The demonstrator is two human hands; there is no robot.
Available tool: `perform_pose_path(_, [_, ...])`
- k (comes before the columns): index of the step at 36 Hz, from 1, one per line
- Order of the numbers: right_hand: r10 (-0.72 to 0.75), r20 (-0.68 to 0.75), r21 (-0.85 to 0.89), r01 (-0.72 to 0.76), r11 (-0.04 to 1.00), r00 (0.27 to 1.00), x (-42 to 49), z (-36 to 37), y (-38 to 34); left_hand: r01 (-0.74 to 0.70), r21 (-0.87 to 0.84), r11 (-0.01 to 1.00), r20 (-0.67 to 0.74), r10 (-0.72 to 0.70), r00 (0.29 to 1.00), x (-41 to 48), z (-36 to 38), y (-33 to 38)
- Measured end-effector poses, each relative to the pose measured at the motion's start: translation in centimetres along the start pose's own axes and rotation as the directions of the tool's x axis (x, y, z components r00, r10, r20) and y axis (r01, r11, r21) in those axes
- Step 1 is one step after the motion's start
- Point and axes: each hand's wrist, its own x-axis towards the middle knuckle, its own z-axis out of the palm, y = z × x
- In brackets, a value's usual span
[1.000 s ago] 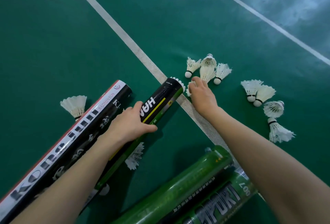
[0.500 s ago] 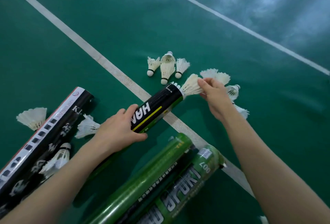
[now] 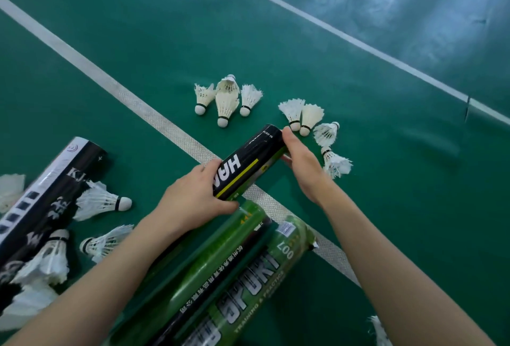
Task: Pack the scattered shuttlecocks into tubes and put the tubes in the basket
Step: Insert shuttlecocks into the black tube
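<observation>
My left hand (image 3: 193,199) grips a black tube with a yellow stripe (image 3: 249,163) around its middle, tilted up off the green court floor. My right hand (image 3: 300,163) is pressed flat over the tube's far open end, fingers together; no feathers show there. A cluster of three white shuttlecocks (image 3: 226,100) lies beyond the tube. Several more shuttlecocks (image 3: 309,116) lie just right of my right hand. No basket is in view.
Two green tubes (image 3: 226,276) lie side by side under my arms. A long black-and-white tube (image 3: 47,196) lies at the left with several shuttlecocks (image 3: 102,202) around it. White court lines (image 3: 154,116) cross the floor. One more shuttlecock (image 3: 379,330) shows at the bottom right edge.
The shuttlecock my right hand held at the tube's mouth has gone inside, and the hand now covers that end. The view has shifted left and the tube sits closer.
</observation>
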Motion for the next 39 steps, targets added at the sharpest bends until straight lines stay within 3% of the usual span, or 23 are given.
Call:
perform_pose_path(2, [-0.011,-0.036,0.052,0.013,0.999,0.999,0.8,-0.1,0.0,0.020,0.026,0.999,0.003,-0.020,1.000,1.1,0.1,0.4])
perform_pose_path(5, [0.004,-0.268,0.026,0.003,1.000,0.964,3.2,-1.3,-0.3,0.043,0.045,0.998,0.009,-0.043,0.999,3.0,0.2,1.2])
perform_pose_path(8, [-0.101,-0.403,-0.346,-0.049,0.937,0.910,6.6,-3.6,-0.4,0.059,0.087,0.994,0.045,-0.063,0.997,4.8,-0.4,1.9])
perform_pose_path(11, [-0.142,-0.365,-0.703,-0.172,0.690,0.920,9.6,-5.7,-0.8,0.044,0.141,0.989,0.080,-0.056,0.995,5.8,-1.2,2.0])
perform_pose_path(14, [-0.058,-0.351,-0.801,-0.268,0.535,0.934,11.3,-6.3,-1.1,0.033,0.159,0.987,0.095,-0.049,0.994,6.1,-1.8,1.4])
perform_pose_path(20, [0.035,-0.326,-0.846,-0.308,0.435,0.945,12.8,-6.2,-0.7,0.031,0.169,0.985,0.079,-0.044,0.996,5.6,-3.0,-0.5])
perform_pose_path(24, [-0.112,-0.338,-0.895,-0.282,0.347,0.935,12.4,-5.5,-0.1,0.040,0.181,0.983,0.088,-0.057,0.995,5.0,-2.8,-1.5])
perform_pose_path(27, [-0.086,-0.315,-0.899,-0.269,0.344,0.945,11.5,-5.0,0.4,0.042,0.164,0.986,0.096,-0.059,0.994,4.6,-2.3,-1.5])
perform_pose_path(30, [-0.068,-0.292,-0.931,-0.267,0.247,0.954,10.4,-4.7,1.2,0.031,0.152,0.988,0.106,-0.047,0.993,4.3,-1.8,-1.0])
perform_pose_path(32, [-0.096,-0.293,-0.921,-0.254,0.295,0.951,9.9,-4.8,1.8,0.023,0.151,0.988,0.106,-0.039,0.994,4.1,-1.5,-0.6])
perform_pose_path(36, [-0.247,-0.296,-0.856,-0.141,0.497,0.923,9.5,-5.1,2.0,0.011,0.153,0.988,0.093,-0.026,0.995,4.1,-1.3,-0.2])
perform_pose_path(39, [-0.210,-0.220,-0.887,-0.106,0.449,0.953,10.1,-5.0,0.9,0.016,0.164,0.986,0.095,-0.032,0.995,4.2,-1.5,0.1])
